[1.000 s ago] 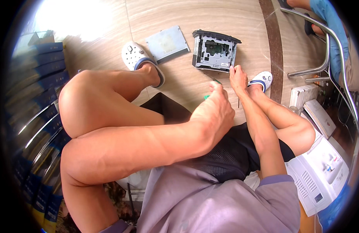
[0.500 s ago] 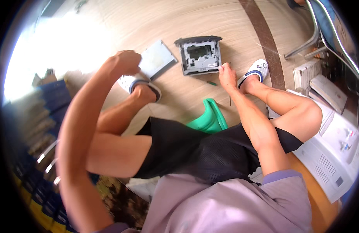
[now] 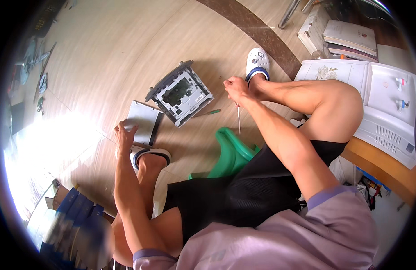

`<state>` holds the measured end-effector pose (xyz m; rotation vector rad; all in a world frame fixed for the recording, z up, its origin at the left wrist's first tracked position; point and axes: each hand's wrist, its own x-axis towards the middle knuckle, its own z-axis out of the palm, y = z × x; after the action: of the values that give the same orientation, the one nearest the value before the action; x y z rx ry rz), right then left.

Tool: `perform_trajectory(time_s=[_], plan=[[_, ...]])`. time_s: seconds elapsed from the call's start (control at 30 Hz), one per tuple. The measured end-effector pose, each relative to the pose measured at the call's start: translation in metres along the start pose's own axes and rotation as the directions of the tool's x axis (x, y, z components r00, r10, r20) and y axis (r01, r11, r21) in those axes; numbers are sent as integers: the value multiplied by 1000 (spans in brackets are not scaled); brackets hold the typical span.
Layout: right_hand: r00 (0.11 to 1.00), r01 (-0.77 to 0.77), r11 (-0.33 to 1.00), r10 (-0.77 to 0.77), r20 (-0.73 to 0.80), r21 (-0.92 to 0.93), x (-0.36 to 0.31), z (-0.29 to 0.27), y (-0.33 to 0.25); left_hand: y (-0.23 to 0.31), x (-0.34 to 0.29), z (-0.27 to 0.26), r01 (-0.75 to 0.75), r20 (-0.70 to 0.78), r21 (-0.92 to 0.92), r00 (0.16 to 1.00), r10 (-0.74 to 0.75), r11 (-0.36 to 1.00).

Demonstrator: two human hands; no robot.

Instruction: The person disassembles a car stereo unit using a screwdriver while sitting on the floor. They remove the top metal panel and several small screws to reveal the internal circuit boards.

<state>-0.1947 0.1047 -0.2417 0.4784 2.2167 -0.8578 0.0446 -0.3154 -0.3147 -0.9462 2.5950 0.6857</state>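
The left hand (image 3: 126, 135) is reaching over the left edge of a flat metal cover plate (image 3: 145, 120), its thumb and fingers showing apart; I cannot tell whether that grip is pinching the edge. The right hand (image 3: 237, 90) is pinching a steel-shafted screwdriver (image 3: 239, 120), its shaft pointing back toward the person. Between the hands, an opened metal-cased electronic unit (image 3: 181, 95) with a dark front panel is lying on the floor (image 3: 127, 58), just beside the plate. A green-handled screwdriver (image 3: 213, 112) is lying near it, and a green plastic seat (image 3: 230, 155) is showing between the person's legs.
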Motion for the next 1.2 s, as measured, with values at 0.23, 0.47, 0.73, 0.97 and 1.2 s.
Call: perform_trajectory(time_s=[0.23,0.47,0.73,0.97,1.2], plan=[[917,290,890,-364,-165,-350,73,0,47,48,3,3,46,-32,115,999,-43,992],[916,323,858,-389,-95,-400,67,44,33,27,11,-1,145,17,129,989,-148,981],[907,332,864,-402,-122,-378,70,46,30,1,29,-9,40,98,107,994,-51,993],[933,287,835,-354,-59,-469,71,47,19,6,33,-61,65,336,-227,942,15,972],[925,310,826,-377,-52,-471,74,37,4,81,46,-146,-11,169,-209,985,48,978]])
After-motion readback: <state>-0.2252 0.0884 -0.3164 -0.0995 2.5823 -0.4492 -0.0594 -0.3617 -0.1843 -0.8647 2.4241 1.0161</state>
